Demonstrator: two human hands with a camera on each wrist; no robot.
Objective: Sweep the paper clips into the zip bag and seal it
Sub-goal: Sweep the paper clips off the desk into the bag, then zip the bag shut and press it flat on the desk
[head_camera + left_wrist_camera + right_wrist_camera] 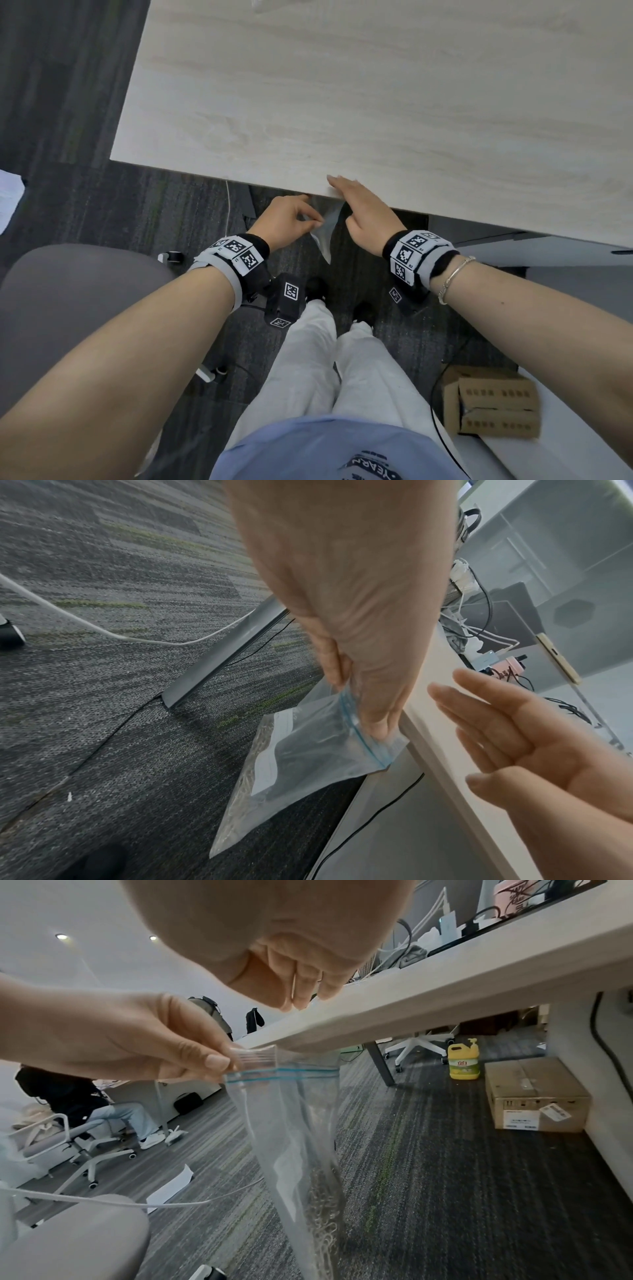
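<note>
At the centre of the head view, just below the table edge [274, 178], the left hand [286, 219] pinches the top corner of the zip bag [325, 229], which hangs down with paper clips [323, 1218] heaped in its bottom. Just right, the right hand [363, 209] rests flat-fingered on the table edge, holding nothing.

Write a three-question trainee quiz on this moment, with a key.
1. True or false: the paper clips already lie inside the zip bag.
2. Which hand pinches the bag's top edge? A) left hand B) right hand
3. Fill in: the bag hangs below the edge of the ____.

Key
1. True; the clips sit at the bag's bottom.
2. A; the right hand rests flat, fingers straight, at the table edge.
3. table
</note>
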